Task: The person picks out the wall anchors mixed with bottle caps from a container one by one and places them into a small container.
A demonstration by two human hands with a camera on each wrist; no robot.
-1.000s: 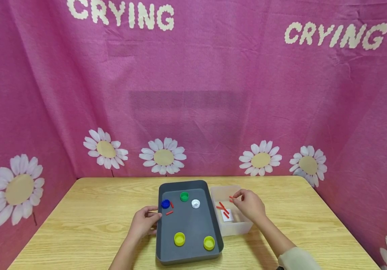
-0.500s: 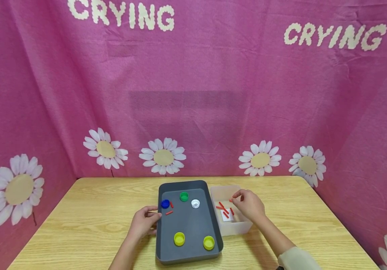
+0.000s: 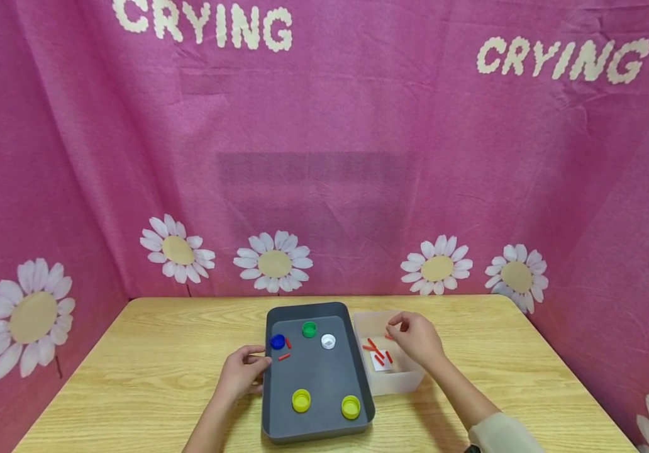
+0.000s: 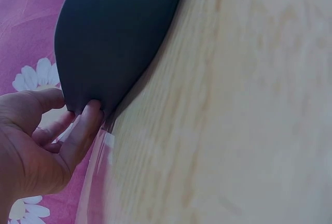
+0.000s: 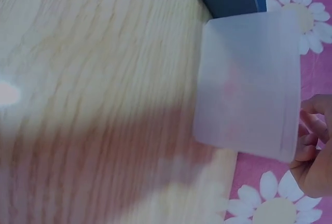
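My left hand [image 3: 241, 371] holds the left wall of a dark grey tray [image 3: 316, 377], thumb at the rim and fingers against the outside; the left wrist view shows the fingers on the tray wall. My right hand [image 3: 419, 340] is over the far right part of a translucent plastic box [image 3: 395, 382], fingers bent, with nothing visible at the fingertips. Several short red sticks [image 3: 389, 357] lie in the box, one partly hidden by that hand. Inside the tray are a red stick [image 3: 284, 357], another beside a blue bottle cap [image 3: 277, 341], and more caps.
A green cap [image 3: 309, 329] and a white cap [image 3: 327, 341] sit at the tray's far end. Yellow caps [image 3: 301, 401] are at its near end. A white square [image 3: 380, 360] lies in the box. Tray and box stand side by side on a wooden table [image 3: 188, 333] before a pink curtain.
A red stick that was at my right fingertips has dropped into the box near the white square. The right hand has then moved slightly up and left. The left hand stays still.
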